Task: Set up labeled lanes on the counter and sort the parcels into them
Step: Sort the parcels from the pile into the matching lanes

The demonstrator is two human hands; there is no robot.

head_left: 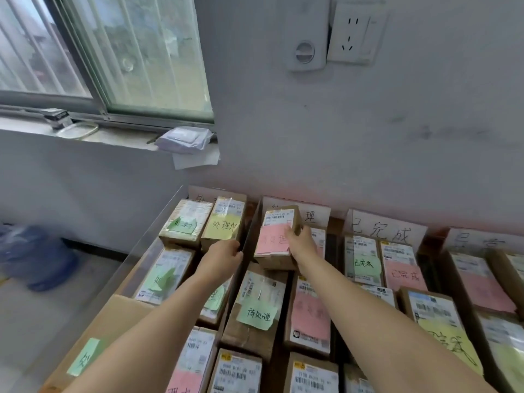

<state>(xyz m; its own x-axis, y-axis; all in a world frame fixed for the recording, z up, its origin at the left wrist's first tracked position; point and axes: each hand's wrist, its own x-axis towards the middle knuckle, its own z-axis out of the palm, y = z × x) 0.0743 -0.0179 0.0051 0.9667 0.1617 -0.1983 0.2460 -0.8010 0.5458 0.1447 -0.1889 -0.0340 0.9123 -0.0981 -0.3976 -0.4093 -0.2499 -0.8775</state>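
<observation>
Several cardboard parcels with shipping labels and coloured sticky notes lie in rows on the counter. My right hand point(302, 242) grips a parcel with a pink note point(276, 236) by its right side, tilted up at the back of the middle lane. My left hand point(224, 255) reaches to the near edge of a parcel with a yellow note point(222, 226) in the left lane; whether its fingers hold anything is hidden. White lane signs point(385, 226) with handwritten characters lean on the wall behind the rows. Dark dividers point(249, 231) separate the lanes.
A clear panel point(147, 231) borders the counter's left side. A window sill point(113, 134) at upper left holds a white packet point(184, 139) and a stamp. A blue water bottle point(34, 256) lies on the floor at the left. A wall socket point(354, 32) is above.
</observation>
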